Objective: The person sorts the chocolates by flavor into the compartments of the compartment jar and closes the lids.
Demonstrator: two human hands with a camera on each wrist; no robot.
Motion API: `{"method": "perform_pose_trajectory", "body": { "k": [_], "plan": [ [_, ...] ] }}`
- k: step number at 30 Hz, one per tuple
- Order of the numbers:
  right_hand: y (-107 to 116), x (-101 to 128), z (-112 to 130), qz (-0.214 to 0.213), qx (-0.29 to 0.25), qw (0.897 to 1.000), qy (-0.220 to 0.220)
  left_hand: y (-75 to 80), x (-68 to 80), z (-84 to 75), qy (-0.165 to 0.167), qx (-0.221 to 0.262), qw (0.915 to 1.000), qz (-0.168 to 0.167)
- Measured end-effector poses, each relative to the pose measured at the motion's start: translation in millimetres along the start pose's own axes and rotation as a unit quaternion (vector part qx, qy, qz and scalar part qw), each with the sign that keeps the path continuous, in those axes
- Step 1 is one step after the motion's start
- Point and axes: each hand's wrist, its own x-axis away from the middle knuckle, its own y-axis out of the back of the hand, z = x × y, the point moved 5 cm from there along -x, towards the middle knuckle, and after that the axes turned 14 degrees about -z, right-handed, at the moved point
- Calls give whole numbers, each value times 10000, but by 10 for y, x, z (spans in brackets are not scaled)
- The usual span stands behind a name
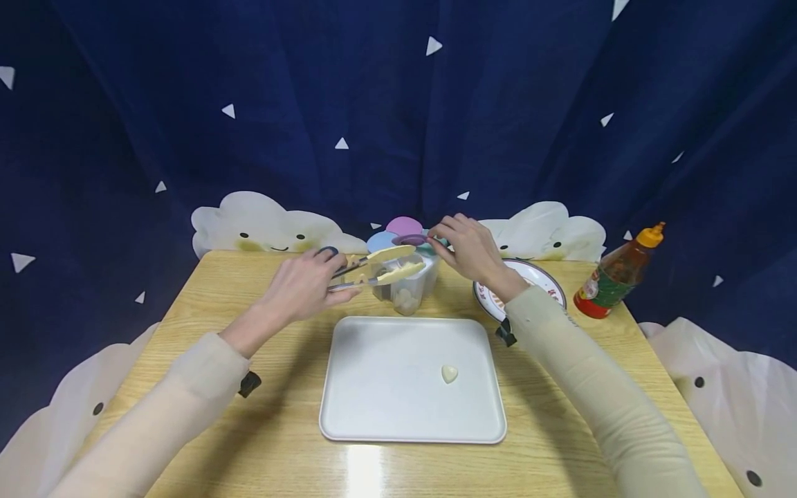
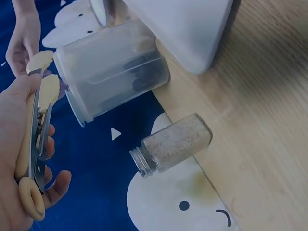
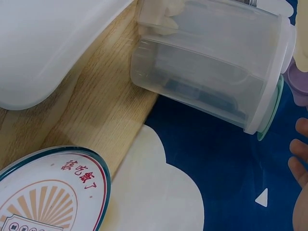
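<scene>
— What do the tongs have?

— My left hand (image 1: 305, 285) grips the cream-tipped metal tongs (image 1: 373, 268), fingers and thumb curled round the handles. Their two tips sit close together over the open top of the clear plastic container with several compartments (image 1: 407, 283). I cannot tell whether anything is caught between the tips. In the left wrist view the tongs (image 2: 36, 139) lie along my palm (image 2: 14, 159), with the container (image 2: 113, 72) just beyond the tips.

— And the right hand?

— My right hand (image 1: 470, 249) is at the container's far rim, fingertips pinching the purple round flip lid (image 1: 407, 232), which stands raised beside a pale blue lid (image 1: 381, 242). The right wrist view shows only a few fingertips (image 3: 299, 161) near the container's rim (image 3: 269, 96).

— Where is the food?

— Pale chunks lie at the bottom of the container's near compartment. One small white heart-shaped piece (image 1: 449, 373) lies alone on the light grey rectangular tray (image 1: 373, 415), toward its right side, well apart from the tongs.

— What else is around?

— The tray sits on the light wooden table (image 1: 623, 360) just in front of the container. A round plate with a red printed pattern (image 1: 548, 280) lies behind my right wrist, and a brown sauce bottle with an orange cap (image 1: 619, 273) stands to its right. A small glass spice jar of pale powder (image 2: 171, 144) stands beside the container.
</scene>
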Motion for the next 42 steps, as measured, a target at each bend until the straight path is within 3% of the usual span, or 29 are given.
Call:
{"method": "perform_pose_trajectory", "body": {
  "k": [15, 28, 42],
  "plan": [
    [12, 1, 9, -13, -15, 10000, -13, 38, 394, 45, -106, 59, 9999, 53],
    [22, -4, 21, 7, -43, 10000, -16, -357, 813, -324, -591, 300, 9955, 682],
    [12, -15, 10, -100, -93, 9999, 88, -635, 930, -689, -983, 785, 9878, 919]
  ]
}}
